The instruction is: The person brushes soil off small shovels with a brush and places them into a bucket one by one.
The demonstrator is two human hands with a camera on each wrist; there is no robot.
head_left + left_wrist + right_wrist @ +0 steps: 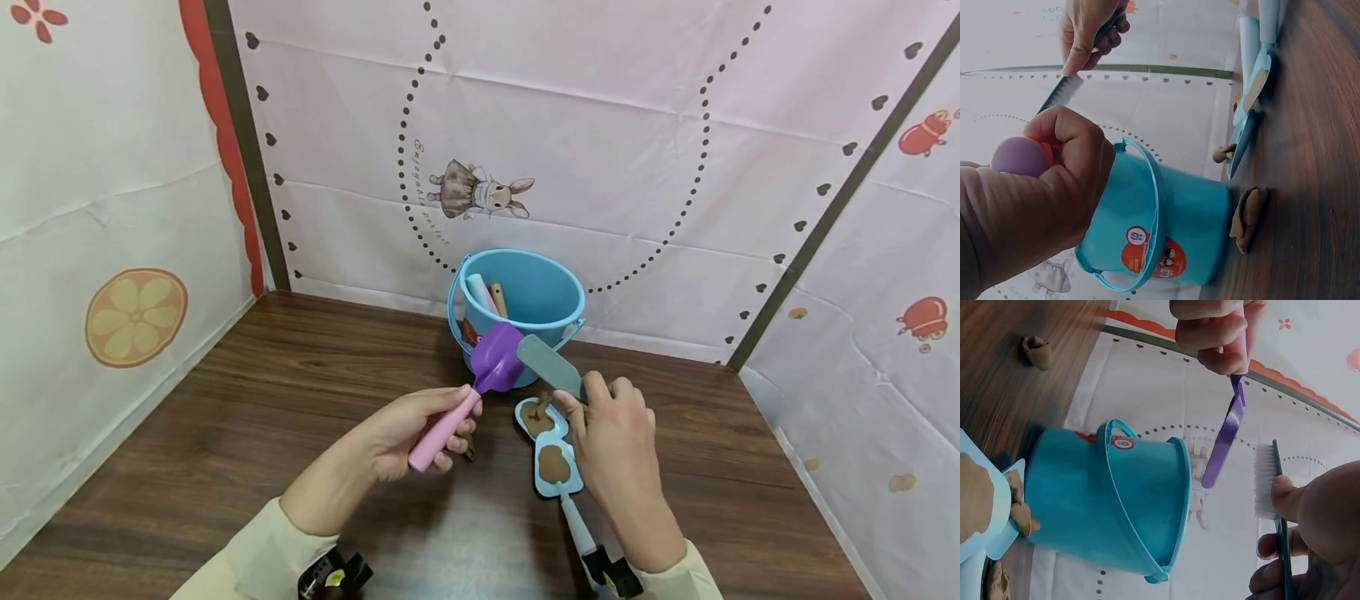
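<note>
My left hand (401, 429) grips the pink handle of a toy shovel with a purple scoop (497, 358), held up in front of the blue bucket (536, 312). In my right hand (618, 446) is a brush (549, 367) with a flat grey-green back. Its white bristles (1265, 481) face the purple scoop in the right wrist view, with a gap between them. Below the right hand, two light blue shovels (577, 525) lie overlapping on the table, brown clay (555, 463) on their blades. A folded lump of brown clay (1249, 219) lies near the bucket, mostly hidden behind my left hand in the head view.
Inside the bucket stand a light blue handle (477, 289) and a wooden stick (498, 297). The bucket is at the back of the dark wooden table (225, 433), close to a printed cloth wall (585, 150). More cloth walls enclose the left and right sides.
</note>
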